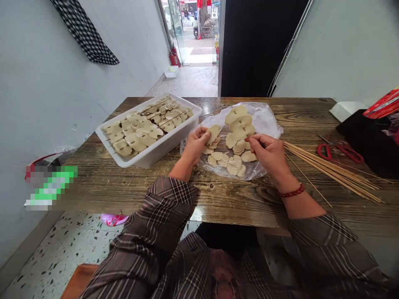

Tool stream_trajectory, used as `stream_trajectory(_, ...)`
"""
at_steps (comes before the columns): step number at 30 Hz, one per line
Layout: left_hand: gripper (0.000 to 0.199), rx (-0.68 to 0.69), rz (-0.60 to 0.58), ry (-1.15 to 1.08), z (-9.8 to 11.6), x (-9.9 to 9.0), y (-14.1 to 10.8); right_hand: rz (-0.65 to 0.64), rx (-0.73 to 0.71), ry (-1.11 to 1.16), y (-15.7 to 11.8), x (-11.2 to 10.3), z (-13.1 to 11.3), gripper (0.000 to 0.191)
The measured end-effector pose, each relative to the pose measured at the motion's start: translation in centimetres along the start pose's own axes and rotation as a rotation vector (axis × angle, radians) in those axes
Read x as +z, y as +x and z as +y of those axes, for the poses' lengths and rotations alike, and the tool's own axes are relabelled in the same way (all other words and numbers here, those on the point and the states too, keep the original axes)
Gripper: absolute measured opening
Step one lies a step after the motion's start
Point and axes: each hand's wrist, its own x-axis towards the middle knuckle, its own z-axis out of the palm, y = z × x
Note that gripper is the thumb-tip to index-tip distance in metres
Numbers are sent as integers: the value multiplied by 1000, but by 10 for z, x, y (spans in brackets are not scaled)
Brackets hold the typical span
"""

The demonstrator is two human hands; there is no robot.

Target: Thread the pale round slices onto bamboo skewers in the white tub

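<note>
The left hand [195, 143] pinches a pale slice [213, 133] and the right hand [268, 153] grips the near end of a row of skewered slices [239, 121], both above the plastic bag [268, 121]. Off-centre piercing could tear a slice; a slipping point could prick a finger. No lettering is legible; the object at left [52, 187] is pixelated.

On the table [124, 191], tub [168, 151] left; slices [236, 166] on plastic bag [268, 120], middle; skewers [327, 168] right; scissors [335, 144] behind them.

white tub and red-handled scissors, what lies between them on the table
In the head view: clear plastic with pale slices on it, the left hand and right hand over it, then one end of the thin sticks.
</note>
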Motion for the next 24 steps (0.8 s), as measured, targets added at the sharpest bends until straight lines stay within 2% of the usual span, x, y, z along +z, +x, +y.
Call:
stream_trajectory(6,30,0,74,-162,11,-11,3,-246,-39,-8,-5,2,-6,28)
stream_trajectory(11,26,53,139,-163,12,-20,6,-391,-99,-83,-7,3,-3,27)
stream_trajectory(16,17,100,185,-123,14,-20,5,-423,-115,-119,-8,4,0,25)
stream_trajectory(24,14,128,217,-57,14,-19,5,-408,-142,-149,-7,5,7,27)
